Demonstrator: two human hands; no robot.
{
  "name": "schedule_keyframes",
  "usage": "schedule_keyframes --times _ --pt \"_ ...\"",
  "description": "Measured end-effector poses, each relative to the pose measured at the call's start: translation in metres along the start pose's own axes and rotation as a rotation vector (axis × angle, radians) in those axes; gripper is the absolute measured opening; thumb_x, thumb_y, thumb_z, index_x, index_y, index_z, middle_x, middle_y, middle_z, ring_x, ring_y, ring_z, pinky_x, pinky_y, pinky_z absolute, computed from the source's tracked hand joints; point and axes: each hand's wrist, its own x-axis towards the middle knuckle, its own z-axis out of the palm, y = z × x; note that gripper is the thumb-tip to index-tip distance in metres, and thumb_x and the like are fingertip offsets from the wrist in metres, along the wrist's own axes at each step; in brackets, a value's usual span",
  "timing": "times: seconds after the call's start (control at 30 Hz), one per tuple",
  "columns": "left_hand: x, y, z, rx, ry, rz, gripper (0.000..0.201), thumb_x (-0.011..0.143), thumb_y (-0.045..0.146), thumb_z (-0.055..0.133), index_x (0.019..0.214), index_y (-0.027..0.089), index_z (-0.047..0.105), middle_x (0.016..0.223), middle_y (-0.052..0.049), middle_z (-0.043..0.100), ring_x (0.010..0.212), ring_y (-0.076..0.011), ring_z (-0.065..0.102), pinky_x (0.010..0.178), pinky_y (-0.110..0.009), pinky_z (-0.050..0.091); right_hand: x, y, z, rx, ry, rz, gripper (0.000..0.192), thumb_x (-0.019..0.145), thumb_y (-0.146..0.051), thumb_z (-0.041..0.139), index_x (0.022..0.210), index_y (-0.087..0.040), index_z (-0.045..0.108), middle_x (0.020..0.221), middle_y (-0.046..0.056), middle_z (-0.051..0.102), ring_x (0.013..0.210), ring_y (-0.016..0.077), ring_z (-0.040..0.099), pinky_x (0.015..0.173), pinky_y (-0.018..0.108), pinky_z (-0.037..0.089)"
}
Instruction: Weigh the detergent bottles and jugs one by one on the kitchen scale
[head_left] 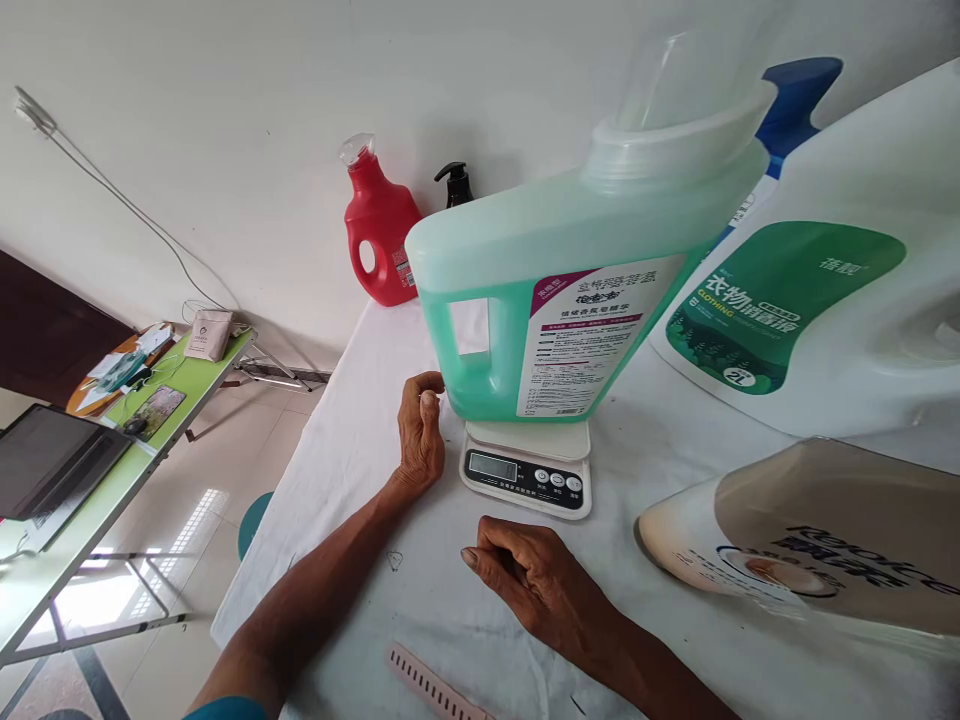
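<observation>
A large translucent jug [465, 270] of green liquid, with a white label and a clear cap, stands on a white kitchen scale [525, 478]. The scale's display and buttons face me. Beside the jug's lower left corner is my left hand [421, 430], its fingers loosely curled with nothing visible in them. I cannot tell whether its fingertips touch the jug. My right hand [525, 575] rests on the white cloth in front of the scale, curled into a loose fist and apart from it. Part of its palm is hidden.
A white bottle with a green label [787, 310] and a beige-and-white pack [817, 540] stand right. Behind are a red bottle [382, 235] and a black pump bottle [455, 187]. A pink slotted strap [435, 685] lies in front. Left, a green table [82, 520] holds a laptop [52, 465].
</observation>
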Motion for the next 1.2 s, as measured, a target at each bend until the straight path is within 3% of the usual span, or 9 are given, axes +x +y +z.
schedule_keyframes --times 1.2 --pt "-0.0072 0.0013 -0.0059 0.038 -0.003 -0.030 0.058 0.107 0.065 0.026 0.109 0.020 0.062 0.110 -0.010 0.067 0.102 -0.0218 0.063 0.091 -0.039 0.051 0.0002 0.0009 0.0033 -0.025 0.018 -0.031 0.040 0.106 -0.041 0.046 0.073 -0.024 0.032 0.064 -0.006 0.034 0.059 0.0117 0.031 0.059 0.029 0.027"
